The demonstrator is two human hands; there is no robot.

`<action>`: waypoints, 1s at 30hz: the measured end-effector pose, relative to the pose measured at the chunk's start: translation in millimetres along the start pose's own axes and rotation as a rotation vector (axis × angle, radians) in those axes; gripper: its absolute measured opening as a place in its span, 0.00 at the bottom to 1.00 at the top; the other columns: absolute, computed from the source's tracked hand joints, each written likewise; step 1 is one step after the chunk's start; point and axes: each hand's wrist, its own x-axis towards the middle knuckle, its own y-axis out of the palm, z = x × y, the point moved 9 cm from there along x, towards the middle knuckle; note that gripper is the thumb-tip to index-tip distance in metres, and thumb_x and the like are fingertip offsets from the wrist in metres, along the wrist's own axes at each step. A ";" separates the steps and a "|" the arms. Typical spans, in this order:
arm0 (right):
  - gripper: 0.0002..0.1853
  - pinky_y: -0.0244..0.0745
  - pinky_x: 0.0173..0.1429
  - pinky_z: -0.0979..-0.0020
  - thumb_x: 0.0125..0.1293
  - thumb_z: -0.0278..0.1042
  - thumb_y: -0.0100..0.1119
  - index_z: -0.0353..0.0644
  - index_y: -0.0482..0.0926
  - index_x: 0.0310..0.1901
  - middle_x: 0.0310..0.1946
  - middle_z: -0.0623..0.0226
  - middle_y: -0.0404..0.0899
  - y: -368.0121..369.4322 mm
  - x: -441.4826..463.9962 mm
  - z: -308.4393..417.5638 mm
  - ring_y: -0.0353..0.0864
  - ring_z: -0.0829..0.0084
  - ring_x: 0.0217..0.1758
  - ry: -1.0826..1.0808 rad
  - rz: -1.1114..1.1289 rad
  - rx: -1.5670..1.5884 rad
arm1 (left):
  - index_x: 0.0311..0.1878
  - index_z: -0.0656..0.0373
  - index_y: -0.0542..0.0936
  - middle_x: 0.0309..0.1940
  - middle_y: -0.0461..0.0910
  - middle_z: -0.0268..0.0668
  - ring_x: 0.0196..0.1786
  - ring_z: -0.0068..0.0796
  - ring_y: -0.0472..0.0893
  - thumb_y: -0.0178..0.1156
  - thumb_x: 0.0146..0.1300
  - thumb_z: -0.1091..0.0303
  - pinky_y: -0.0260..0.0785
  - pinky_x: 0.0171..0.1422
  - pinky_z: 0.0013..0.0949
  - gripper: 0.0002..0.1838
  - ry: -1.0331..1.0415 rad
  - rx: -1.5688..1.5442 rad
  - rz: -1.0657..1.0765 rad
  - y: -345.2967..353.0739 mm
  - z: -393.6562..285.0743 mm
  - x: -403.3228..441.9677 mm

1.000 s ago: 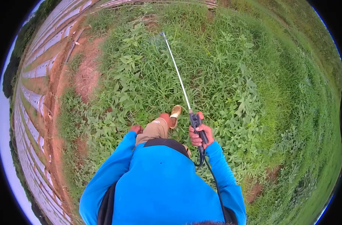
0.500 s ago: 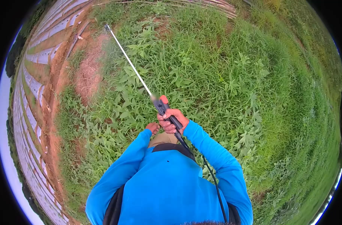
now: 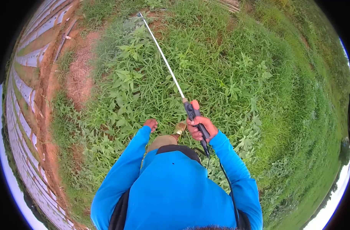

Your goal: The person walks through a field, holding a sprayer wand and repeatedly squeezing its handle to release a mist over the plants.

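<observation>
- And here's the R hand (image 3: 202, 128), wrapped round the black spray handle (image 3: 194, 115), fingers closed firmly on the grip, thumb side up near the top end.
- Orange-red lever (image 3: 195, 104) sits at the top of the handle, just fwd of the hand; can't tell if it's pressed.
- White wand (image 3: 163, 57) runs out fwd from the handle, angled to the person's L, over the grass (image 3: 205, 61).
- Nozzle (image 3: 140, 15) is at the far end of the wand, well apart from both hands, w/ a faint haze (image 3: 119, 36) over the greenery on its L side.
- Black hose (image 3: 231, 188) shows by the R sleeve (image 3: 236, 165), running down along the torso; part of its run near the handle is hard to make out.
- Now the L hand (image 3: 151, 125): out over the leafy plants (image 3: 123, 99), fingers curled in loosely; can't tell if they pinch anything. It's apart from the handle & R hand.
- Btwn the hands, lower down: tan trouser leg (image 3: 162, 142) & a yellowish shoe (image 3: 180, 128) in among the leaves.
- Blue top (image 3: 179, 188) fills the near end, w/ a dark band (image 3: 179, 150) at its lower hem.
- Off L: brown dry patch (image 3: 80, 78), a bare soil strip (image 3: 49, 134), a thin pipe (image 3: 63, 44) lying on the ground, then pale covered rows (image 3: 28, 59).
- Far edge, up top: bundle of poles (image 3: 229, 4), partly cut off.
</observation>
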 end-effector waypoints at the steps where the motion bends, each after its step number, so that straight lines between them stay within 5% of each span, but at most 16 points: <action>1: 0.07 0.54 0.14 0.80 0.56 0.37 0.52 0.49 0.65 0.32 0.17 0.77 0.59 -9.9 -27.7 -10.3 0.57 0.85 0.13 -0.003 -0.057 0.021 | 0.36 0.56 0.76 0.22 0.74 0.35 0.18 0.24 0.69 0.49 0.63 0.57 0.60 0.18 0.31 0.13 -0.033 0.033 -0.007 3.4 0.8 -0.7; 9: 0.10 0.55 0.13 0.79 0.50 0.29 0.51 0.42 0.63 0.35 0.16 0.73 0.59 -15.4 -209.6 -92.3 0.56 0.83 0.12 -0.144 -0.483 0.270 | 0.34 0.53 0.76 0.23 0.74 0.31 0.20 0.23 0.69 0.48 0.63 0.52 0.61 0.22 0.29 0.15 -0.033 0.113 0.135 56.1 1.8 17.8; 14: 0.13 0.53 0.12 0.76 0.46 0.35 0.53 0.44 0.64 0.33 0.16 0.71 0.61 -22.5 -287.2 -129.6 0.55 0.80 0.10 -0.298 -0.669 0.408 | 0.35 0.53 0.76 0.24 0.75 0.32 0.21 0.23 0.70 0.48 0.62 0.52 0.62 0.25 0.31 0.15 -0.043 0.173 0.207 84.5 -15.7 30.7; 22: 0.12 0.59 0.12 0.72 0.52 0.41 0.50 0.43 0.66 0.33 0.16 0.71 0.63 -61.3 -364.7 -129.5 0.59 0.78 0.10 -0.582 -0.881 0.522 | 0.34 0.53 0.76 0.24 0.74 0.32 0.21 0.23 0.70 0.48 0.60 0.53 0.64 0.25 0.32 0.15 -0.027 0.195 0.182 85.5 -53.0 44.5; 30: 0.12 0.62 0.14 0.73 0.56 0.40 0.48 0.41 0.65 0.35 0.18 0.71 0.63 -114.2 -297.2 -31.5 0.61 0.78 0.10 -0.882 -0.505 0.511 | 0.32 0.54 0.75 0.21 0.73 0.32 0.18 0.25 0.68 0.50 0.59 0.57 0.60 0.20 0.30 0.11 -0.071 0.226 0.160 41.4 -92.6 35.6</action>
